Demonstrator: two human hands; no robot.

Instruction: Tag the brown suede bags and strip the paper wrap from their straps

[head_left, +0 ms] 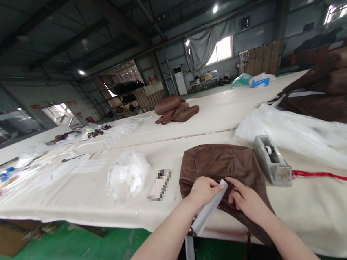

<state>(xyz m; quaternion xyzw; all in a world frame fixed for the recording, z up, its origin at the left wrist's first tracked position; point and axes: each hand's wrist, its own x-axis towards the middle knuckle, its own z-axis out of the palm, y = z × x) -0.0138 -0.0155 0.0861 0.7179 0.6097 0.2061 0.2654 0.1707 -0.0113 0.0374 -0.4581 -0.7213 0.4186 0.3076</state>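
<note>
A brown leather bag (222,158) lies on the cloth-covered table in front of me, its strap (243,217) hanging toward the table's front edge. My left hand (204,190) pinches a whitish strip (210,211) near its upper end, over the front of the bag. From there the strip slants down past the table edge, and a further whitish length (190,253) dangles below. On the other side of the strip's tip, my right hand (244,198) rests at the bag with its index finger stretched out and the others loosely bent. Whether that index finger touches the strip, I cannot tell.
Right of the bag stands a grey tape dispenser (273,161) with a red ribbon (322,174) beside it. A phone (159,185) and a crumpled plastic bag (128,175) lie to the left. Plastic sheeting (302,134) and brown bags (335,86) fill the right side.
</note>
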